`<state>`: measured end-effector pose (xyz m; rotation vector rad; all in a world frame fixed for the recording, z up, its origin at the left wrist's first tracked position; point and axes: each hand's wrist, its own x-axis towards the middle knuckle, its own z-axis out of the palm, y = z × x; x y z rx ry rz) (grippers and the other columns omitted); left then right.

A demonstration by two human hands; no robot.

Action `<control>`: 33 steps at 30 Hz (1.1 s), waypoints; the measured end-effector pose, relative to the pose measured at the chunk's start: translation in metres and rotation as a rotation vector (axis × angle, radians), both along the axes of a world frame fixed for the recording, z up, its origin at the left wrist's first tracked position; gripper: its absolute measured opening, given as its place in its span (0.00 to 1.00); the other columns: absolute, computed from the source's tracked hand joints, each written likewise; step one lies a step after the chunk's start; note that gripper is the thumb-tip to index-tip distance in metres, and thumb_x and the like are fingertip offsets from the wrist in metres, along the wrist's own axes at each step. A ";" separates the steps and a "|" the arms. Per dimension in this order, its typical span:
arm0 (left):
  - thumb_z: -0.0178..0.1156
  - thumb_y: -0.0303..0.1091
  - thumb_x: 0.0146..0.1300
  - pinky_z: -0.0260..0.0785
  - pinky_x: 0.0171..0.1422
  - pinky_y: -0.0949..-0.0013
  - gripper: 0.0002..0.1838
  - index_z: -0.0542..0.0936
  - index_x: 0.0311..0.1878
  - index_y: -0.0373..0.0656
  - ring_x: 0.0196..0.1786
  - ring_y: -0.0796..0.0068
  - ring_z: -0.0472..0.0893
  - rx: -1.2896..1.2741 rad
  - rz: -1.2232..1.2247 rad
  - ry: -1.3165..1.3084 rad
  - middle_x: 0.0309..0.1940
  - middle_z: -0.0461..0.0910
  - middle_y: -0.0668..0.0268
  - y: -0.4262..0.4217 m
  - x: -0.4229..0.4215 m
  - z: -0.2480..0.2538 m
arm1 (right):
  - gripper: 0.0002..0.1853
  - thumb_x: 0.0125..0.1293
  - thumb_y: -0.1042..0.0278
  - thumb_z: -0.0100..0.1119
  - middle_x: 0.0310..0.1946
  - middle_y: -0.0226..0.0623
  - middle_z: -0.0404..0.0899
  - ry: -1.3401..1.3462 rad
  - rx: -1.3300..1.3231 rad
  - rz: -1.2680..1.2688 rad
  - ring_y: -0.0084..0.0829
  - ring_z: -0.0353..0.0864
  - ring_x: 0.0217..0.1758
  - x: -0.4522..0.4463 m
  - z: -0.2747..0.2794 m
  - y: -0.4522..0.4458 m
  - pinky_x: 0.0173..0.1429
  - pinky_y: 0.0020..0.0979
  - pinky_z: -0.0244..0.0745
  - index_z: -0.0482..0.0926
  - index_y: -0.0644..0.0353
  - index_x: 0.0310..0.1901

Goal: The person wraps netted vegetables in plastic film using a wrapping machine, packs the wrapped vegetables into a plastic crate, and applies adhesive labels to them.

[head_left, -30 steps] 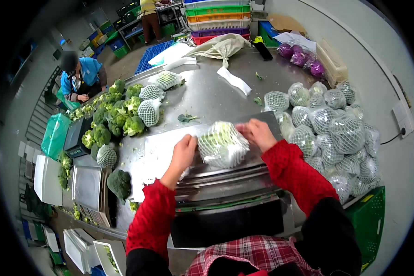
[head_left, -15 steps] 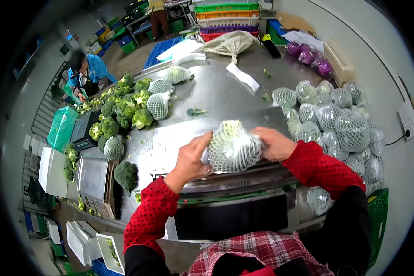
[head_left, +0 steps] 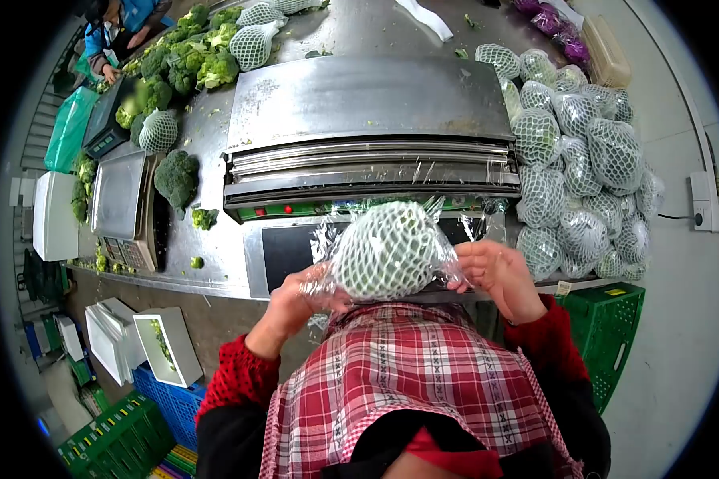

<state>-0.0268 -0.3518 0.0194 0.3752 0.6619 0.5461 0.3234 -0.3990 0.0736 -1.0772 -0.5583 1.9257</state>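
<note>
A broccoli head in a white foam net (head_left: 389, 251) sits close to my apron, with loose clear plastic film (head_left: 443, 254) around it. My left hand (head_left: 305, 294) is closed on the film at its left side, fingers partly hidden under the wrap. On the right, my right hand (head_left: 499, 278) has its fingertips bent in on the film's edge beside the net. Just beyond stands a film-wrapping machine (head_left: 371, 164) with metal rollers and a flat steel top. Its front strip has red buttons (head_left: 287, 209).
Wrapped, netted heads (head_left: 583, 176) are piled at the right. Bare broccoli (head_left: 188, 64), a scale (head_left: 120, 195) and a loose head (head_left: 176, 180) lie left. A co-worker in blue (head_left: 124, 28) is at the far left. A green crate (head_left: 603, 331) stands below the table's right edge.
The netted broccoli has come back from over the machine's top toward my apron, with both hands alongside it. My view has tilted down, showing the rollers and more of the apron.
</note>
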 end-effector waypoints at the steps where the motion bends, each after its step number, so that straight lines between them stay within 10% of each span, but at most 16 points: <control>1: 0.54 0.33 0.68 0.75 0.57 0.56 0.21 0.72 0.60 0.30 0.55 0.52 0.81 -0.017 0.098 -0.209 0.54 0.78 0.46 -0.013 0.006 0.009 | 0.17 0.70 0.75 0.56 0.45 0.42 0.82 -0.148 0.115 -0.022 0.27 0.83 0.42 -0.012 0.010 -0.008 0.49 0.29 0.79 0.73 0.70 0.58; 8: 0.47 0.41 0.77 0.78 0.40 0.66 0.17 0.75 0.36 0.37 0.39 0.68 0.83 0.359 0.530 0.482 0.36 0.82 0.52 -0.053 0.024 0.004 | 0.09 0.73 0.77 0.51 0.34 0.39 0.83 -0.735 0.452 -0.276 0.22 0.81 0.28 -0.030 -0.021 -0.013 0.29 0.21 0.78 0.79 0.69 0.49; 12: 0.44 0.46 0.78 0.51 0.16 0.74 0.23 0.67 0.25 0.45 0.11 0.82 0.57 0.253 0.826 0.642 0.12 0.60 0.72 -0.023 -0.009 0.016 | 0.11 0.74 0.68 0.50 0.25 0.32 0.79 -0.638 0.137 -0.495 0.16 0.73 0.21 0.012 -0.039 -0.019 0.22 0.19 0.67 0.80 0.65 0.41; 18: 0.54 0.34 0.72 0.64 0.31 0.78 0.07 0.76 0.41 0.40 0.28 0.81 0.73 0.703 0.299 0.757 0.31 0.77 0.67 -0.004 0.035 0.003 | 0.09 0.72 0.66 0.54 0.24 0.23 0.74 -0.544 -0.072 -0.943 0.15 0.69 0.20 0.046 -0.063 -0.074 0.20 0.22 0.61 0.77 0.55 0.32; 23: 0.68 0.37 0.56 0.68 0.57 0.63 0.30 0.72 0.62 0.39 0.55 0.64 0.75 1.144 0.019 0.616 0.54 0.74 0.58 -0.004 0.107 0.000 | 0.13 0.75 0.63 0.51 0.19 0.22 0.64 -0.406 -0.055 -1.014 0.16 0.59 0.14 0.030 -0.069 -0.077 0.16 0.24 0.52 0.73 0.57 0.30; 33: 0.71 0.41 0.57 0.68 0.53 0.66 0.28 0.73 0.55 0.37 0.50 0.68 0.75 1.196 0.148 0.589 0.46 0.75 0.61 0.034 0.184 0.029 | 0.10 0.77 0.65 0.48 0.18 0.24 0.66 -0.444 0.050 -1.004 0.15 0.59 0.13 0.009 -0.062 -0.084 0.16 0.22 0.52 0.72 0.58 0.35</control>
